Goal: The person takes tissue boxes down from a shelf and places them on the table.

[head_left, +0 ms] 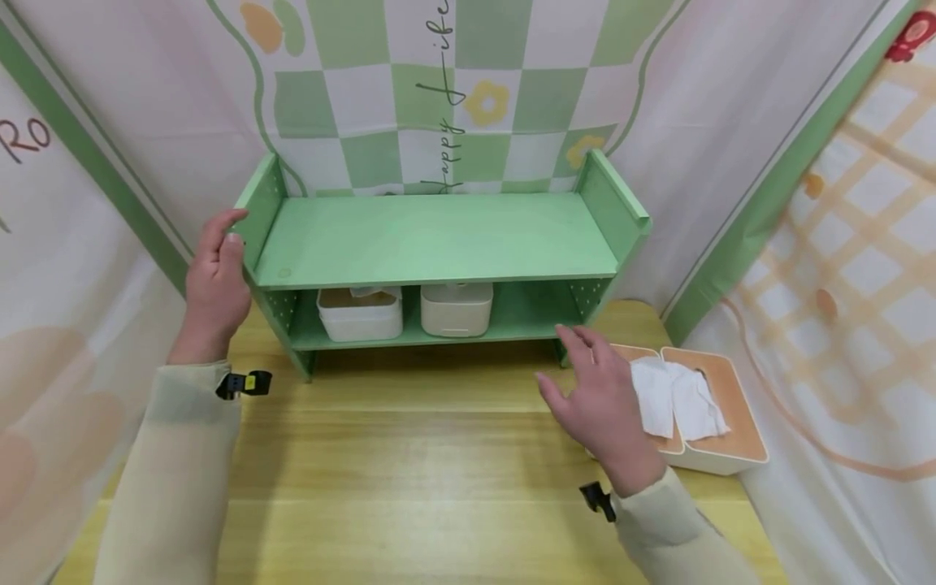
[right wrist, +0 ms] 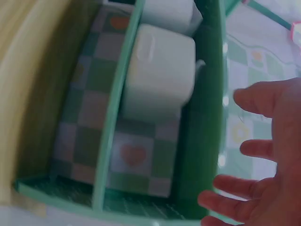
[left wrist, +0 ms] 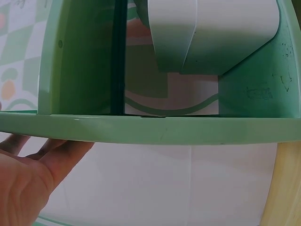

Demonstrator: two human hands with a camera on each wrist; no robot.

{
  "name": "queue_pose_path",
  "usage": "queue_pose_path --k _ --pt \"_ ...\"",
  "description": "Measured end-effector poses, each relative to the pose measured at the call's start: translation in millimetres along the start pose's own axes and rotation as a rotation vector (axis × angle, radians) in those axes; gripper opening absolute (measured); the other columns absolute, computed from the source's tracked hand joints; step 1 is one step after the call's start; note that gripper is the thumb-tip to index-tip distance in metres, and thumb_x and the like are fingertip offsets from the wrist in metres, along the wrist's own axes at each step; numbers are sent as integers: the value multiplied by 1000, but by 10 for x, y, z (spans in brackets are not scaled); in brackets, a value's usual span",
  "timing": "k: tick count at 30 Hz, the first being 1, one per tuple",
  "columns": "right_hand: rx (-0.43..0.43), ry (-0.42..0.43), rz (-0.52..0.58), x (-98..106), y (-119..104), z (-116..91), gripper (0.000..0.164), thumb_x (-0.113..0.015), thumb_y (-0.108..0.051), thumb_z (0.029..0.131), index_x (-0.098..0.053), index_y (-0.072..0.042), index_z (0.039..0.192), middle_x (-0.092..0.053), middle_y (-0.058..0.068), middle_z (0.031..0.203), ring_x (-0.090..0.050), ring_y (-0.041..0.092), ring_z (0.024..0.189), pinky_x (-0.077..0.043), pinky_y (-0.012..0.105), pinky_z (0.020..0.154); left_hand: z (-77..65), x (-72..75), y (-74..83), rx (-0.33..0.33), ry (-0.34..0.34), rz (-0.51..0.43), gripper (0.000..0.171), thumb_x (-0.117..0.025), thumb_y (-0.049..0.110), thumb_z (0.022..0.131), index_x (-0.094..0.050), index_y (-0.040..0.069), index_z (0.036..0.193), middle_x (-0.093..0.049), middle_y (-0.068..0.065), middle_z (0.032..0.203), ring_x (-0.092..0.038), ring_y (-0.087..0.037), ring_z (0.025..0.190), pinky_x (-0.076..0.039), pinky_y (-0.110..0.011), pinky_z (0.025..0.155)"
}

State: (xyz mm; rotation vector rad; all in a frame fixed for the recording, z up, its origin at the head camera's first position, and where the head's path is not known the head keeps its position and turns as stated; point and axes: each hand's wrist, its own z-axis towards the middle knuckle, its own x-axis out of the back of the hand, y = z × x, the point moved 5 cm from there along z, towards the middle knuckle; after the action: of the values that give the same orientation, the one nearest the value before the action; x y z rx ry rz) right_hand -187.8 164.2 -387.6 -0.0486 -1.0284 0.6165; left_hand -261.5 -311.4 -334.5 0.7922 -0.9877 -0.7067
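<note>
A green two-tier shelf [head_left: 439, 236] stands on the wooden table against the back curtain. My left hand [head_left: 218, 280] is at its left side panel; in the left wrist view the fingers [left wrist: 70, 157] lie along the panel's outer face, partly hidden behind its edge. On the lower tier sit two white boxes, a left box [head_left: 361, 321] with a brownish top and a right box [head_left: 457, 313]. My right hand [head_left: 595, 398], fingers spread and holding nothing, is over the table in front of the shelf's right end. The right wrist view shows that hand apart from the shelf.
To the right of the shelf, two white tissue boxes [head_left: 724, 390] with orange-brown tops stand side by side, white tissues sticking out. My right hand partly covers the nearer one. Patterned curtains [head_left: 841, 325] hang close on both sides. Wooden tabletop [head_left: 409, 479] lies in front.
</note>
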Motion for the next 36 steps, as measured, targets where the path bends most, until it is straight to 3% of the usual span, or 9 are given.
queue_pose_path --k 7,12,14,21,31,36 --pt "-8 -129 -54 -354 -198 127 74 -72 -44 88 -46 -5 146 -44 30 138 -51 51 114 -36 68 93 -10 26 5 -1 6 9 46 -23 49 107 -39 41 149 -35 -8 77 -29 -15 51 -32 -36 54" --pt "-13 -179 -57 -514 -306 276 75 -67 -48 92 -43 -6 149 -41 31 141 -48 50 120 -36 66 95 4 15 4 0 -3 -21 46 -23 46 107 -38 40 150 -46 -5 104 -32 -19 61 -33 -36 73" --pt "-34 -192 -51 -552 -327 339 76 -66 -48 93 -41 -7 151 -39 31 142 -46 49 123 -34 66 98 10 8 9 -5 -7 -31 46 -23 45 108 -38 39 151 -45 -4 111 -32 -19 62 -31 -37 76" --pt "-76 -234 -58 -658 -384 537 76 -64 -51 94 -38 -9 152 -37 31 143 -45 50 124 -32 65 101 9 4 8 -18 4 -6 47 -24 48 107 -39 38 150 -36 -9 83 -28 -15 52 -30 -38 60" --pt "-67 -229 -90 -775 -445 700 76 -65 -51 92 -40 -10 150 -42 31 136 -52 46 112 -38 63 94 13 3 15 -38 8 -10 47 -24 46 107 -40 36 150 -37 -10 86 -30 -20 58 -30 -38 70" --pt "-81 -241 -90 -815 -466 768 74 -65 -50 92 -43 -9 149 -46 29 130 -53 41 104 -40 60 91 8 3 11 -30 11 -9 47 -23 45 107 -40 37 150 -36 -10 84 -30 -19 58 -30 -38 67"
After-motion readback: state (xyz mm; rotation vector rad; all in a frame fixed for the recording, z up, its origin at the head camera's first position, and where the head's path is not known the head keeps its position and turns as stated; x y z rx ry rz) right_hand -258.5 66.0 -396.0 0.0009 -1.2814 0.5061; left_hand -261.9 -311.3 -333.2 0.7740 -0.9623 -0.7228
